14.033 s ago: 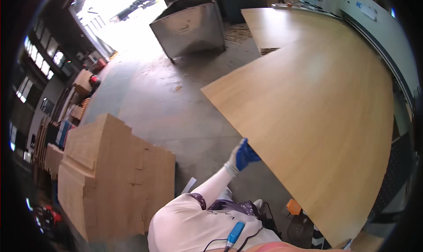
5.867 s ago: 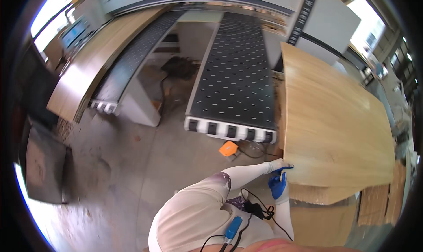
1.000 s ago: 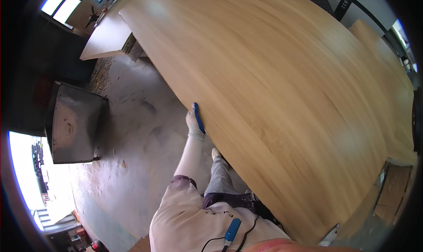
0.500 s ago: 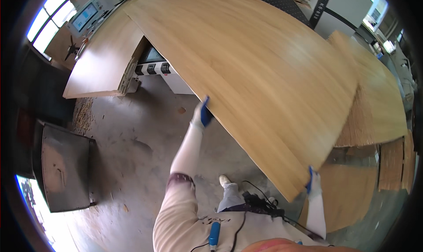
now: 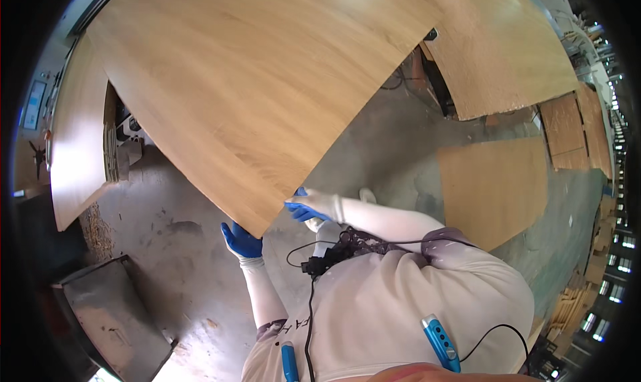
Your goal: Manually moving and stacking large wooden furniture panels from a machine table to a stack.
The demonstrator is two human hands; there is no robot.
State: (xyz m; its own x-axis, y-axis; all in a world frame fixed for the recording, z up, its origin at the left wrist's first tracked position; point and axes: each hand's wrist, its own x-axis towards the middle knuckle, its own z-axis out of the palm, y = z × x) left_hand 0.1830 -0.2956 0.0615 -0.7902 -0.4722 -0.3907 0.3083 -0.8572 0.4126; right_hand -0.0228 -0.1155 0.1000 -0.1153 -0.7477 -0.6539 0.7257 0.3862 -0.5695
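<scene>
A large light wood-grain board (image 5: 260, 75) stretches away from me, its nearest corner pointing at my body. My left hand (image 5: 242, 242), in a blue and white glove, grips the left edge close to that corner, with some fingers hidden by the board. Just right of the corner, my right hand (image 5: 312, 206), gloved alike, is closed on the right edge. Its forearm reaches across from the right.
Stacked boards (image 5: 77, 128) lie at the left, near a machine with a screen (image 5: 33, 105). More boards (image 5: 507, 48) are at the far right, with a flat panel (image 5: 494, 188) below them on the floor. A dark metal bin (image 5: 120, 315) stands at the lower left.
My view and body have turned right. My right hand has come along the board's end to near the corner, and my left hand has moved down the long edge to that same corner.
</scene>
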